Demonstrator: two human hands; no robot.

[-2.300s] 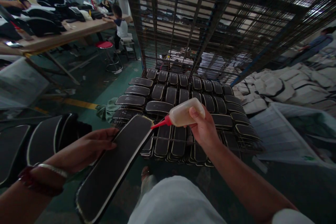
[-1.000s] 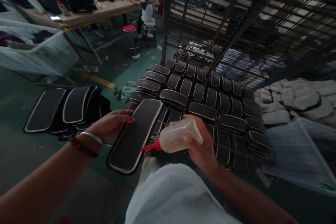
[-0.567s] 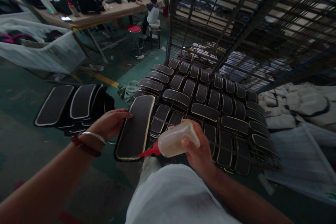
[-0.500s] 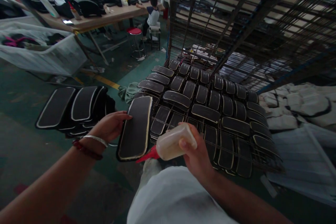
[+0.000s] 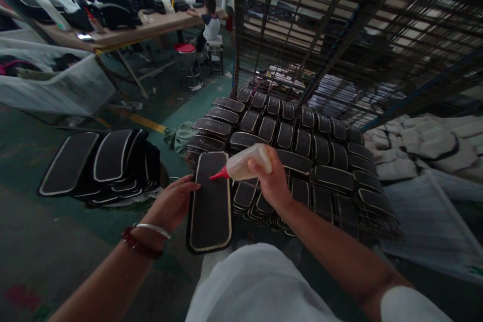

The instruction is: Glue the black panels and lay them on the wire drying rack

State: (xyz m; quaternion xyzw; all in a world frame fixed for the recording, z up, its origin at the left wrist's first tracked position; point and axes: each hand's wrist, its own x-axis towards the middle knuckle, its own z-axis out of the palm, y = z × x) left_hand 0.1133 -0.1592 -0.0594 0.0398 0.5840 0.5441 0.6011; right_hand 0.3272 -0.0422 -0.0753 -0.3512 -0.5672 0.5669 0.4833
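Note:
My left hand (image 5: 178,200) grips the left edge of a long black padded panel (image 5: 210,211), thumb on top and fingers beneath. A pale cream line runs along the panel's rounded border. In my right hand (image 5: 272,173) is a translucent squeeze bottle (image 5: 244,163) with a red pointed nozzle (image 5: 219,174). The bottle is tilted, its nozzle pointing left and down over the upper part of the panel. Whether the tip touches the surface I cannot tell.
Left of me stands a stack of similar black panels (image 5: 113,156). Ahead, several panels lie in rows on a wire rack (image 5: 289,136), under raised wire grids (image 5: 320,25). White pieces (image 5: 400,148) are piled at right. Beyond are a worktable (image 5: 151,27), a red stool (image 5: 184,49) and a seated person (image 5: 210,22).
The bottle has moved up and its nozzle has gone from the panel's bottom end to over its upper part. The panel has shifted slightly right and down in view.

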